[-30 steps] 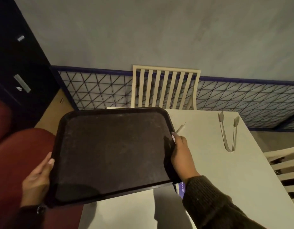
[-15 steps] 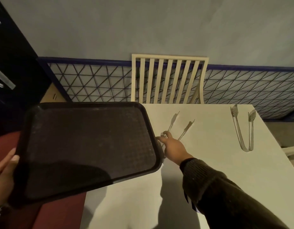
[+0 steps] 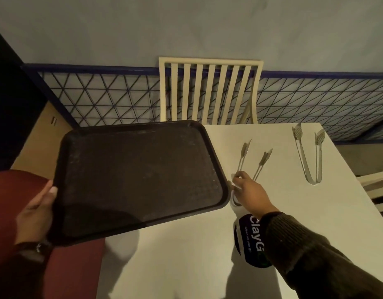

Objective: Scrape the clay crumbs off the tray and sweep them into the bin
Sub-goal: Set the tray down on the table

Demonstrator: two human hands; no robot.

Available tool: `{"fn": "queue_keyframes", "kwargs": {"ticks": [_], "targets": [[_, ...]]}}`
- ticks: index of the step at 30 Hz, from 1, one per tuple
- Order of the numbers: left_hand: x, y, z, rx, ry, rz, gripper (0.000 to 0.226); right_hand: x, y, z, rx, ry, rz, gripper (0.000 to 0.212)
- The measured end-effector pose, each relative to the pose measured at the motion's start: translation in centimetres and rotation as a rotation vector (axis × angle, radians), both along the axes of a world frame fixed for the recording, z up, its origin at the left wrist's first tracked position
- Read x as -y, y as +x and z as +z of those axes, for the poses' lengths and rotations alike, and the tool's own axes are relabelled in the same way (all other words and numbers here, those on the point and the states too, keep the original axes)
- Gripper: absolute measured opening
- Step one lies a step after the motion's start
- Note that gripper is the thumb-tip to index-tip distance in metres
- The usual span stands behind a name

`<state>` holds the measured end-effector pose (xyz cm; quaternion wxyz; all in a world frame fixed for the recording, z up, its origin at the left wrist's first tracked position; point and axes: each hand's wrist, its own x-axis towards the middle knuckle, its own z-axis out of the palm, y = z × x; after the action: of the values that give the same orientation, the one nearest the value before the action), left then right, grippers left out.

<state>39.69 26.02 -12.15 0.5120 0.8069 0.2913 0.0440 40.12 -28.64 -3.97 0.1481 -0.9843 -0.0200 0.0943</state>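
Dark tray [image 3: 139, 180] tilted over bench [image 3: 326, 208] edge, left grip [image 3: 35, 210] clasping its nine o'clock rim, right grip [image 3: 248, 190] pinching small tongs [image 3: 244, 150] at tray's three o'clock, larger tongs [image 3: 298, 133] beyond at two o'clock.

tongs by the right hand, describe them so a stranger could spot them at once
On the white table, just right of the dark tray, lie the tongs, arms fanned toward the chair. The right hand grips their joined end; the other tongs, larger, lie untouched farther right.
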Motion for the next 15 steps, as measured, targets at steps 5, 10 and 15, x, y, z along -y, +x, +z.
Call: {"fn": "queue_keyframes", "kwargs": {"ticks": [5,10,15], "targets": [[10.0,1.1,5.1,0.071,-0.128,0.046,0.042,3.0,-2.0,0.1,-0.007,0.003,-0.105,0.027],[13.6,2.8,4.4,-0.010,-0.155,0.011,0.044,5.3,-3.5,-0.1,-0.025,-0.006,-0.132,0.030],[17.3,4.5,5.8,-0.099,-0.091,-0.104,0.044,6.2,-4.3,-0.5,-0.011,-0.019,-0.141,0.023]]}}
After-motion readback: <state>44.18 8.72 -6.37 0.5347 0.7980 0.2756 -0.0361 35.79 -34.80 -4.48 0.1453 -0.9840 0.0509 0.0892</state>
